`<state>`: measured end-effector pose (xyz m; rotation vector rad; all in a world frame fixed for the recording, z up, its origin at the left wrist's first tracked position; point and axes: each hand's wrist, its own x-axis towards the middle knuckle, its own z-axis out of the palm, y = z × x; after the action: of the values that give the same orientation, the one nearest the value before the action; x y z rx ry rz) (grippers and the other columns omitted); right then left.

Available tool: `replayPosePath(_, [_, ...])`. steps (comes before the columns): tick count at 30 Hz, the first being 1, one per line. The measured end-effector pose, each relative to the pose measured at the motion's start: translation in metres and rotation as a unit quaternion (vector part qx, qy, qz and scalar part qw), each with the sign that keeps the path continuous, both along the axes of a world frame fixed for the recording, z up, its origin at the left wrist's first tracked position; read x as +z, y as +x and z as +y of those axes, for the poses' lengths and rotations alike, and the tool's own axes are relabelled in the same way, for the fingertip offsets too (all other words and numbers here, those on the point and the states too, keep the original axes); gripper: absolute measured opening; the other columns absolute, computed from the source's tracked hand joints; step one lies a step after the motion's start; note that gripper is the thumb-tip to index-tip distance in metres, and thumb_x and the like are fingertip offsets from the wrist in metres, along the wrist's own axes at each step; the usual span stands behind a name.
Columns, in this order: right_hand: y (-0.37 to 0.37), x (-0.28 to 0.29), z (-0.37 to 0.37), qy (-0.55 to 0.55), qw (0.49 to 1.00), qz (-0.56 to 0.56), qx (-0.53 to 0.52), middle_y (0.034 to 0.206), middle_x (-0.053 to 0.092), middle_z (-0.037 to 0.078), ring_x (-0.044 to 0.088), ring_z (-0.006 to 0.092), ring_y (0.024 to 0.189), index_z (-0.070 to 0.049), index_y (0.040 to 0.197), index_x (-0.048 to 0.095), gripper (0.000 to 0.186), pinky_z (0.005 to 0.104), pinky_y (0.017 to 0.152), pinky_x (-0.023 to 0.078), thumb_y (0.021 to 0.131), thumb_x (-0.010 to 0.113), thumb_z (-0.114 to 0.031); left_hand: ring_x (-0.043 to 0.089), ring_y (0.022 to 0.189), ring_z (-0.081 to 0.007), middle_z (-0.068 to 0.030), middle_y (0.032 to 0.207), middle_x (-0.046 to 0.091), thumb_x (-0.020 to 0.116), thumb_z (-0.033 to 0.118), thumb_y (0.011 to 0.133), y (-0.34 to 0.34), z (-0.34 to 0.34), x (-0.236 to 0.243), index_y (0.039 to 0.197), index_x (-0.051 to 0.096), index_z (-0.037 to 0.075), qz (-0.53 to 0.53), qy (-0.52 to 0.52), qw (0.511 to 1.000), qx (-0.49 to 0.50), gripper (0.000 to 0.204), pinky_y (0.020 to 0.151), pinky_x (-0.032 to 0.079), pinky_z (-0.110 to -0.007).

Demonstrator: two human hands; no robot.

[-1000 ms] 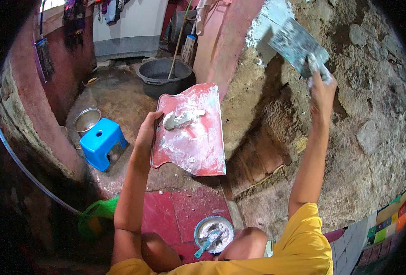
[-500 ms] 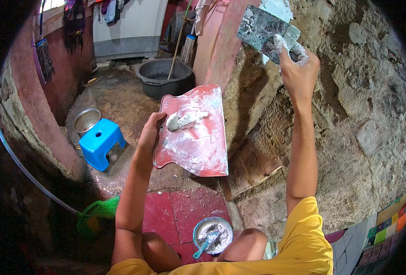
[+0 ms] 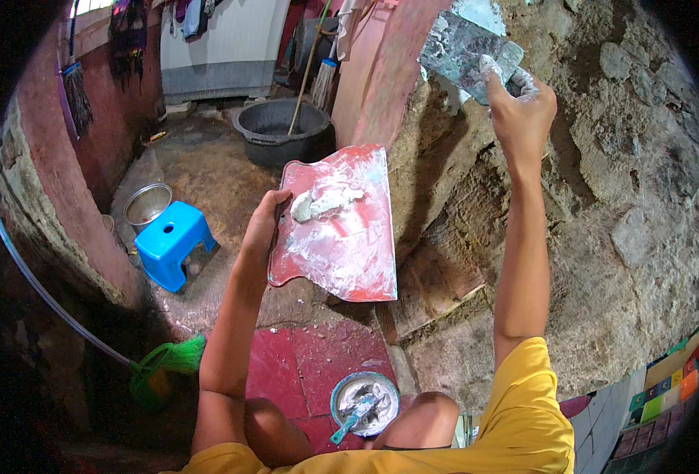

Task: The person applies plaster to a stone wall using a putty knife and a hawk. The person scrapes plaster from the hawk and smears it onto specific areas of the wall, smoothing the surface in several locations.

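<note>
At two o'clock I have the right hand (image 3: 525, 114) with its fingers pinched on a flat scraper (image 3: 460, 49), the blade over a white patch (image 3: 480, 11) of the rough wall (image 3: 610, 213); contact I cannot confirm. At centre, the left hand (image 3: 266, 221) grips the pink board (image 3: 330, 257) by its nine-o'clock edge, thumb on top, other fingers hidden. White paste (image 3: 326, 203) lies on it. I judge the step as spreading; the next move calls for a flat blade and steady board. On red floor tiles (image 3: 278, 363), a tub (image 3: 336, 395) holding a spatula (image 3: 356, 415) stands at six o'clock; a blue stool (image 3: 164, 246) at nine, a black basin (image 3: 290, 154) at eleven.
</note>
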<state>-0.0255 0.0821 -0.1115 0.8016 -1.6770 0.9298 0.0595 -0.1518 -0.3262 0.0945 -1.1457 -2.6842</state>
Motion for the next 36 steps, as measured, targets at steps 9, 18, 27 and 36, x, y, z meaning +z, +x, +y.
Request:
replayPosePath(9, [-0.037,-0.002,0.014,-0.030,0.999,-0.029,0.019,0.066,0.061,0.007,0.051,0.0086,0.056,0.002,0.079,0.061,0.022,0.0239,0.054,0.041,0.068,0.061,-0.017,0.057,0.071,-0.0201,-0.0114,0.085,0.057,0.043,0.024,0.077,-0.002,-0.008,-0.006,0.092,0.051,-0.002,0.012,-0.013,1.000,0.004,0.031,0.065,0.047,-0.031])
replayPosePath(18, [-0.074,-0.004,0.026,-0.046,0.996,-0.048,0.057,0.059,0.051,0.001,0.043,0.0062,0.048,0.004,0.077,0.056,0.018,0.0219,0.041,0.032,0.073,0.058,-0.013,0.054,0.060,-0.0159,-0.0070,0.074,0.056,0.045,0.024,0.076,0.011,-0.002,0.009,0.082,0.053,0.001,0.014,0.002,1.000,0.016,0.025,0.058,0.046,-0.027])
replayPosePath(27, [-0.087,-0.015,0.034,-0.072,0.993,-0.064,0.061,0.058,0.049,0.000,0.041,0.0054,0.047,0.003,0.077,0.054,0.016,0.0217,0.040,0.030,0.074,0.057,-0.013,0.055,0.065,-0.0167,-0.0081,0.077,0.058,0.047,0.024,0.076,0.010,-0.013,0.000,0.085,0.055,-0.001,0.005,-0.030,0.999,0.026,0.027,0.062,0.046,-0.028])
replayPosePath(36, [-0.092,-0.019,0.062,-0.088,0.989,-0.106,0.044,0.065,0.057,0.005,0.049,0.0081,0.054,0.004,0.083,0.058,0.023,0.0224,0.048,0.039,0.072,0.060,-0.016,0.054,0.056,-0.0160,-0.0069,0.070,0.056,0.045,0.025,0.076,0.010,0.001,0.011,0.079,0.054,0.001,-0.020,-0.010,0.998,0.056,0.025,0.056,0.046,-0.028])
